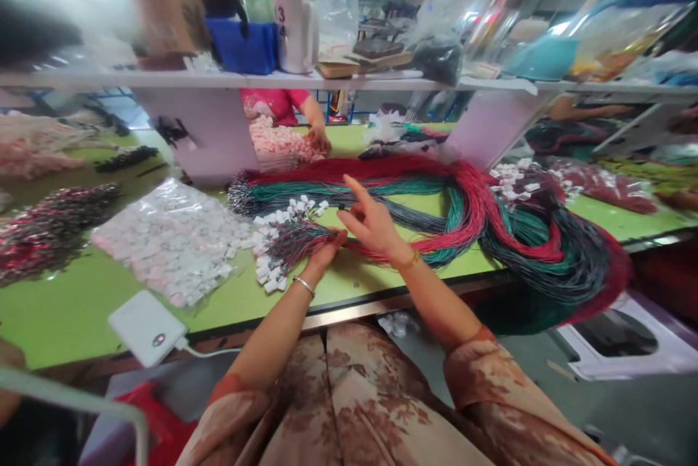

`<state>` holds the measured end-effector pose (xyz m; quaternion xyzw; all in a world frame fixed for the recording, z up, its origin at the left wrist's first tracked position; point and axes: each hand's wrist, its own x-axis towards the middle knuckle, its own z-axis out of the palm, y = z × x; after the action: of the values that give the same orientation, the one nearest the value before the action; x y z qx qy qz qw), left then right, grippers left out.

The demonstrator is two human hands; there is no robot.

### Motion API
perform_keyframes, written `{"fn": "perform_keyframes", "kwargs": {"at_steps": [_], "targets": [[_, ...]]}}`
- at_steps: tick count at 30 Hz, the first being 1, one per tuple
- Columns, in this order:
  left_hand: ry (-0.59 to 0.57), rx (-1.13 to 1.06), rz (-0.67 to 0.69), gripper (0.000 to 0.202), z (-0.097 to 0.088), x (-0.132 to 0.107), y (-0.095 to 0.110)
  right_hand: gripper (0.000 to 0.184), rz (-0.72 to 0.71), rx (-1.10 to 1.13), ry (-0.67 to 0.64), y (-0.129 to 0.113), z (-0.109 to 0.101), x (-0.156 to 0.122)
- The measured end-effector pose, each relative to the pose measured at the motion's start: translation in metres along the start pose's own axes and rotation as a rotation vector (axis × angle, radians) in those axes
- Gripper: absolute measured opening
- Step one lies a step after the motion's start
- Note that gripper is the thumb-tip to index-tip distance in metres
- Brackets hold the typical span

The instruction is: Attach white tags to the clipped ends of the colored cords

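My left hand is closed round a bundle of thin red, green and black wires, just behind their ends. White plastic connectors fan out from those ends, to the left of the hand. Above the bundle and to its right is my right hand, its index finger stretched out and apart from the others. A small dark spot shows near its fingertips, too small to name. Behind both hands, long hanks of red wire, green wire and dark wire lie across the green table.
A clear bag of white connectors and a white power bank with a cable lie at left. More wires hang over the table edge at right. A shelf spans the back; beyond it is a co-worker's hand.
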<state>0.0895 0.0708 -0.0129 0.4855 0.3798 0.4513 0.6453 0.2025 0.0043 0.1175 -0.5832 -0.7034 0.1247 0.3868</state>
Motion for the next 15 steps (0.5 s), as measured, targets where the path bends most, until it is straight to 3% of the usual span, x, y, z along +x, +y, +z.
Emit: {"fn": "perform_keyframes", "kwargs": {"at_steps": [3,7,9,12,13,15], "targets": [[0.107,-0.157,0.022,0.050,0.001,-0.004,0.003,0.038,0.113,-0.468,0.017,0.061,0.014,0.039],[0.213,-0.134,0.084,0.051,0.002,-0.005,0.002,0.021,0.180,-0.608,-0.268,0.107,0.043,0.044],[0.246,-0.037,0.135,0.046,0.002,-0.004,0.002,0.021,0.181,-0.527,-0.237,0.111,0.047,0.037],[0.249,0.105,0.227,0.041,0.002,-0.006,0.008,0.025,0.078,-0.292,-0.118,0.098,0.039,0.020],[0.232,0.142,0.247,0.040,0.002,-0.008,0.012,0.028,0.016,-0.186,-0.146,0.090,0.035,0.012],[0.160,0.189,0.247,0.039,0.006,-0.017,0.023,0.033,-0.080,0.023,-0.345,0.074,0.026,-0.007]]}}
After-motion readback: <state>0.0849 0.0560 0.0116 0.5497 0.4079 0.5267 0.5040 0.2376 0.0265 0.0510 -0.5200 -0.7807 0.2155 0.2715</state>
